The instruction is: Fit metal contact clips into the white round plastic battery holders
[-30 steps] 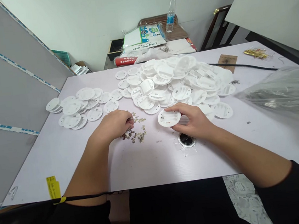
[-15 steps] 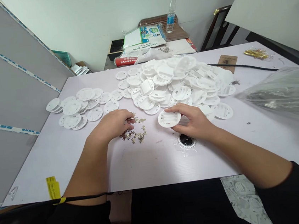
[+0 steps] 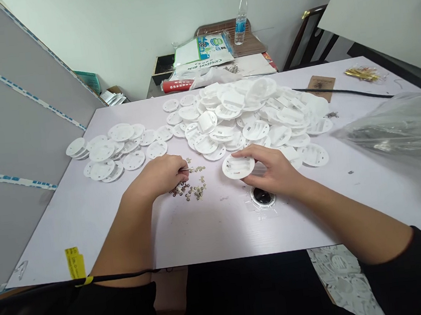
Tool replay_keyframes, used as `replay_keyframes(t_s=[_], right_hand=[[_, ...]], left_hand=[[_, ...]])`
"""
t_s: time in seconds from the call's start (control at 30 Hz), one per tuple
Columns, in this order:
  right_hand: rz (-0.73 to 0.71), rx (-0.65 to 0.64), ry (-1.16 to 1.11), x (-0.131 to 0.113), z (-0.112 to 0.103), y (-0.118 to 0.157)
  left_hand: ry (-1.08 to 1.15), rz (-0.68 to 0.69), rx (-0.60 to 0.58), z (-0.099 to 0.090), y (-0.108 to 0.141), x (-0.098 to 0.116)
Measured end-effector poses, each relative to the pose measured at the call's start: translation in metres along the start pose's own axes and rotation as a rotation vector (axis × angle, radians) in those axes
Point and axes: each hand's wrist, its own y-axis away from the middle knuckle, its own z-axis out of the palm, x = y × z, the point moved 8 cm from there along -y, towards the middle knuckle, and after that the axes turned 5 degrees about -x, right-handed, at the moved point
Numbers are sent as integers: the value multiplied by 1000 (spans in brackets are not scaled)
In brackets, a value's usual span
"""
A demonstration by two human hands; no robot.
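Note:
My right hand (image 3: 268, 167) grips a round white plastic cover (image 3: 238, 166) by its right edge, thumb and fingers on opposite sides. Its ribbed face with slots and a small metallic bit at the left is turned up toward me. At the left, my left hand (image 3: 169, 174) is closed, its fingertips pinching a thin, light-coloured sliver (image 3: 184, 169) too small to name. Small brass-coloured metal pieces (image 3: 198, 192) lie scattered right beside and under those fingers. Just below my right hand, a black round opening with a white ring (image 3: 263, 197) sits on the tabletop.
A large heap of white covers (image 3: 256, 130) spreads behind my hands, with a smaller group (image 3: 100, 151) to the left. A clear plastic bag (image 3: 403, 127) lies at the right, near a black cable (image 3: 346, 91). A water bottle (image 3: 241, 19) stands at the back.
My left fingers have drawn closer together around the thin sliver beside the metal pieces. My right hand and its cover stay nearly still.

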Motion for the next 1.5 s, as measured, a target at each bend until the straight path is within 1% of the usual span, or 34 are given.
replay_keyframes(t_s=[0.1, 0.2, 0.33, 0.47, 0.6, 0.73, 0.8, 0.9, 1.07, 1.13, 1.2, 1.27, 1.4, 1.5], right_hand=[[-10, -1, 2, -1, 0, 0], [-8, -3, 7, -1, 0, 0], [-4, -2, 5, 0, 1, 0], [-8, -1, 4, 0, 1, 0], [-16, 6, 14, 0, 0, 0], [-30, 2, 17, -2, 0, 0], [-29, -7, 15, -3, 1, 0], [-25, -7, 13, -3, 1, 0], [-40, -28, -7, -6, 4, -1], [-55, -31, -8, -8, 5, -1], [-77, -23, 0, -10, 6, -1], [-100, -10, 16, -12, 7, -1], [-136, 16, 48, -13, 6, -1], [-159, 9, 84, -15, 6, 0]], left_hand=[[1, 1, -8, 2, 0, -2], [16, 35, -1, 1, 1, -1], [78, 58, -4, -1, 3, -1], [117, 67, 19, -2, 3, -4], [184, 74, 74, -6, 3, -7], [313, 103, 189, -18, 6, -5], [391, 120, 234, -21, 7, -2], [540, 132, 245, -19, 5, 6], [825, 240, 242, -12, 1, 33], [952, 229, 223, -7, -1, 41], [1058, 195, 162, 0, -3, 49], [1096, 174, 130, 5, -4, 56], [1024, 101, 156, 9, -4, 59], [1037, 68, 92, 14, -4, 61]])
